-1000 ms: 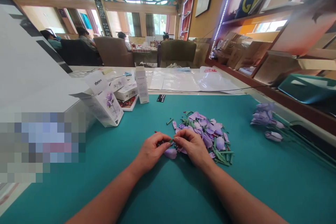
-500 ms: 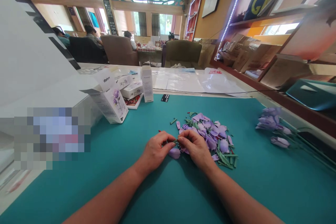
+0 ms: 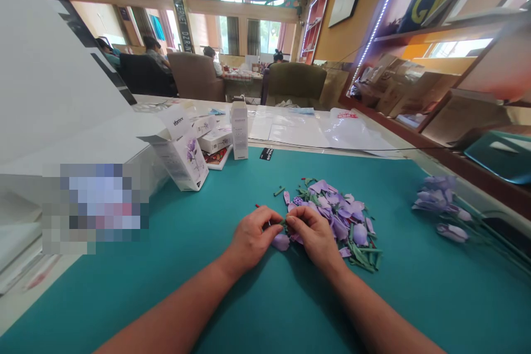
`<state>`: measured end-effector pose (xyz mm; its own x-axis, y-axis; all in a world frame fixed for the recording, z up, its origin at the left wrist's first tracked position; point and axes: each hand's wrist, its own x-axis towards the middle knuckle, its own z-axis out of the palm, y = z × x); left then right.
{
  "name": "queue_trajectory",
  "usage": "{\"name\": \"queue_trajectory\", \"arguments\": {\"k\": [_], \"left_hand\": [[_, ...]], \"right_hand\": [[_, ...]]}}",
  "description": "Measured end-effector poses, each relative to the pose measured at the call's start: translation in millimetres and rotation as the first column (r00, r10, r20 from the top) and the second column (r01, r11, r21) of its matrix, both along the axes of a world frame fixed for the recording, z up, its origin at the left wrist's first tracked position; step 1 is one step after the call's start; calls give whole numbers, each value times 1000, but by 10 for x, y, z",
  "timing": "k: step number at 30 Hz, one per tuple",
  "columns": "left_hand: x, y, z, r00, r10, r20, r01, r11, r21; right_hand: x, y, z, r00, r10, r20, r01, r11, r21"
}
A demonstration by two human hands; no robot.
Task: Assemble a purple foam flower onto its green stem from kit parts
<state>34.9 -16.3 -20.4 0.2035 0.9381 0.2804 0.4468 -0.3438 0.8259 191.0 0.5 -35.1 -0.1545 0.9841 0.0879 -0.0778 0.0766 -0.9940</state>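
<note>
Fingertips meet over the green mat (image 3: 178, 265), where my left hand (image 3: 257, 232) and my right hand (image 3: 313, 232) pinch a small green piece (image 3: 284, 223) between them. Fingers cover most of that piece, so its exact shape is hidden. Just below it lies a light purple petal piece (image 3: 281, 241). Beside and behind my right hand spreads a pile of purple petal pieces (image 3: 340, 210), mixed with green stem pieces (image 3: 367, 250) and leaves. A short green stem piece (image 3: 279, 192) rests apart, left of the pile.
Assembled purple flowers (image 3: 433, 196) with long green stems lie at the right. An opened white box (image 3: 186, 163) stands at the back left, near a narrow upright box (image 3: 239, 131). A small black card (image 3: 266, 154) lies on the mat's far edge. Several people sit in the background.
The whole view has shifted slightly, so things appear farther right. Both hands keep pinching the small green piece in nearly the same place beside the pile.
</note>
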Motion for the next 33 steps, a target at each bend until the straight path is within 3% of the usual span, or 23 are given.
{"name": "queue_trajectory", "arguments": {"k": [33], "left_hand": [[47,-55,-38,995,50,-89,-39,992,123]], "right_hand": [[-30,-21,27,998,22,-62,-25,999,-46]]}}
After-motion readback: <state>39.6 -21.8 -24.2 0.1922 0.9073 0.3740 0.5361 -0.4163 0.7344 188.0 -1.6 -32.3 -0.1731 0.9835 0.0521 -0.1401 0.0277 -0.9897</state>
